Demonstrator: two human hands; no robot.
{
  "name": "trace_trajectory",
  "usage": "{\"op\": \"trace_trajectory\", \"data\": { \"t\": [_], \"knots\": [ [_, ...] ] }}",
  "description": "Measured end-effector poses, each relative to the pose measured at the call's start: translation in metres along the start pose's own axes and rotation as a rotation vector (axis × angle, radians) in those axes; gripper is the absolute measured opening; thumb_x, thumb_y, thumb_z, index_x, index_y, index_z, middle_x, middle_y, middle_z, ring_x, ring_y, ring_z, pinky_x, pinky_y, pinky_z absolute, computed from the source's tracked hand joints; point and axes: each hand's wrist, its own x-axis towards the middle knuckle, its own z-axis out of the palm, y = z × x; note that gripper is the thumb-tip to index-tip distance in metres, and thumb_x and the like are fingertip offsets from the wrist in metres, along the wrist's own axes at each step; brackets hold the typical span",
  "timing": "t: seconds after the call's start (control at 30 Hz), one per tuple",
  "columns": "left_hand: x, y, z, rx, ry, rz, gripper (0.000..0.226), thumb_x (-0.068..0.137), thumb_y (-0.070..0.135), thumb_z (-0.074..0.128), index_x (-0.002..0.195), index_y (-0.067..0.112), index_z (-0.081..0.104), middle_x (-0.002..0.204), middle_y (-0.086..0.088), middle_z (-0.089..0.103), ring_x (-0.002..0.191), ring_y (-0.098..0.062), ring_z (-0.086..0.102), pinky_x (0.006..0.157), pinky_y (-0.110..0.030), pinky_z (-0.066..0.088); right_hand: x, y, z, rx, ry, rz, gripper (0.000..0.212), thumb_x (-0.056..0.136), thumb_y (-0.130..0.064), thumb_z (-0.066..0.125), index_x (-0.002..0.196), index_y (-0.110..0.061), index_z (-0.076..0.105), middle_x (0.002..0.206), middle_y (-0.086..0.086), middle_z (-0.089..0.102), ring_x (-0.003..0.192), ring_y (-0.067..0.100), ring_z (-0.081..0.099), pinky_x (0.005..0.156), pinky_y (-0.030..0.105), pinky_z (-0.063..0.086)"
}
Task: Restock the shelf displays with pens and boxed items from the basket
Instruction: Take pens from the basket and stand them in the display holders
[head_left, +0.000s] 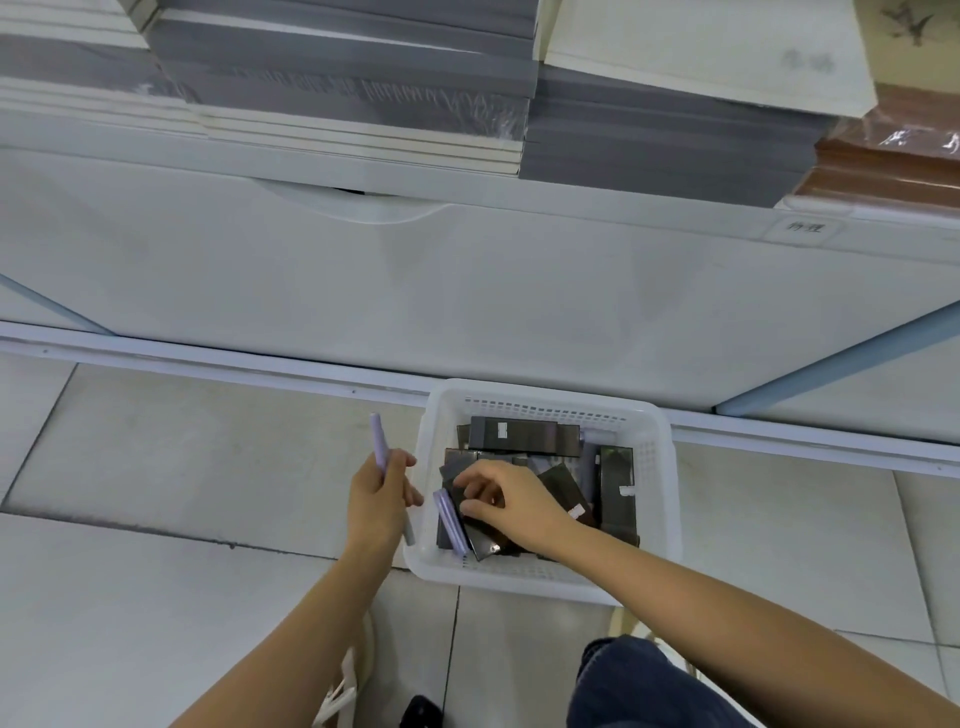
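Just left of the white basket, the left hand grips a lilac pen in a closed fist. The pen's upper end stands above the knuckles and a grey tip shows below the palm. The right hand reaches inside the basket, its fingers curled down onto the dark boxes heaped there. Whether thumb and forefinger have actually pinched one I cannot tell. A second lilac pen lies slanted in the basket's left side, just beside the right thumb. Small white labels sit on several boxes, their print too small to read. The basket stands on pale floor tiles, close against the foot rail of a white shelf unit behind it. Above and right of the basket, a tag on the shelf edge bears two Chinese characters, too blurred to read surely. Higher still lie grey and white stacks, with a brown stack furthest right.
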Motion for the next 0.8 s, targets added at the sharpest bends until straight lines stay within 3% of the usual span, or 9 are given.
{"op": "trace_trajectory", "data": {
  "t": [0.17, 0.23, 0.33, 0.43, 0.57, 0.67, 0.8],
  "knots": [
    [0.000, -0.018, -0.013, 0.080, -0.032, -0.018, 0.024, 0.101, 0.019, 0.045, 0.087, 0.010, 0.061, 0.049, 0.002, 0.050, 0.055, -0.021, 0.053, 0.074, -0.049, 0.052, 0.023, 0.007, 0.025, -0.399, -0.085, -0.004, 0.073, 0.082, -0.040, 0.071, 0.144, -0.024, 0.037, 0.128, 0.001, 0.040, 0.106, 0.018, 0.052, 0.085, 0.029, 0.048],
    [-0.001, -0.021, -0.011, 0.128, -0.051, 0.004, 0.024, 0.101, 0.021, 0.045, 0.086, 0.012, 0.061, 0.051, 0.003, 0.051, 0.056, -0.019, 0.053, 0.072, -0.047, 0.052, 0.027, 0.008, 0.035, -0.466, -0.064, -0.022, 0.076, 0.079, -0.041, 0.074, 0.142, -0.023, 0.036, 0.128, 0.002, 0.039, 0.109, 0.020, 0.050, 0.085, 0.030, 0.048],
    [0.000, -0.023, -0.011, 0.182, -0.063, 0.036, 0.025, 0.102, 0.025, 0.043, 0.087, 0.015, 0.061, 0.054, 0.002, 0.053, 0.058, -0.018, 0.055, 0.070, -0.040, 0.051, 0.027, 0.010, 0.040, -0.445, -0.034, -0.058, 0.063, 0.076, -0.038, 0.076, 0.129, -0.021, 0.045, 0.120, 0.002, 0.040, 0.101, 0.019, 0.049, 0.080, 0.029, 0.048],
    [0.002, -0.023, -0.012, 0.210, -0.056, 0.057, 0.025, 0.103, 0.027, 0.042, 0.089, 0.017, 0.060, 0.055, 0.002, 0.055, 0.059, -0.018, 0.058, 0.068, -0.035, 0.051, 0.026, 0.012, 0.037, -0.337, -0.042, -0.052, 0.051, 0.076, -0.033, 0.077, 0.118, -0.020, 0.050, 0.115, 0.000, 0.045, 0.096, 0.016, 0.050, 0.080, 0.026, 0.046],
    [-0.001, -0.017, -0.012, 0.296, -0.098, 0.091, 0.026, 0.103, 0.029, 0.040, 0.089, 0.017, 0.058, 0.059, -0.001, 0.056, 0.060, -0.017, 0.057, 0.062, -0.027, 0.047, 0.021, 0.006, 0.020, 0.020, -0.054, 0.022, 0.030, 0.084, -0.020, 0.073, 0.106, -0.019, 0.052, 0.097, -0.003, 0.060, 0.081, 0.011, 0.059, 0.079, 0.026, 0.052],
    [-0.003, 0.002, -0.010, 0.253, -0.170, 0.130, 0.026, 0.103, 0.027, 0.041, 0.086, 0.015, 0.058, 0.060, -0.001, 0.051, 0.059, -0.015, 0.050, 0.060, -0.028, 0.047, 0.015, -0.008, -0.009, 0.245, 0.065, 0.035, 0.028, 0.086, -0.020, 0.071, 0.106, -0.019, 0.051, 0.094, -0.002, 0.067, 0.082, 0.007, 0.066, 0.075, 0.019, 0.054],
    [-0.017, 0.052, 0.001, 0.098, -0.406, 0.188, 0.030, 0.094, 0.035, 0.061, 0.075, 0.011, 0.062, 0.055, 0.006, 0.043, 0.050, -0.009, 0.039, 0.048, -0.019, 0.038, 0.000, -0.047, -0.066, 0.433, 0.227, -0.042, 0.033, 0.086, -0.017, 0.072, 0.114, -0.022, 0.055, 0.088, 0.004, 0.069, 0.077, 0.011, 0.069, 0.072, 0.022, 0.057]
  ]
}}
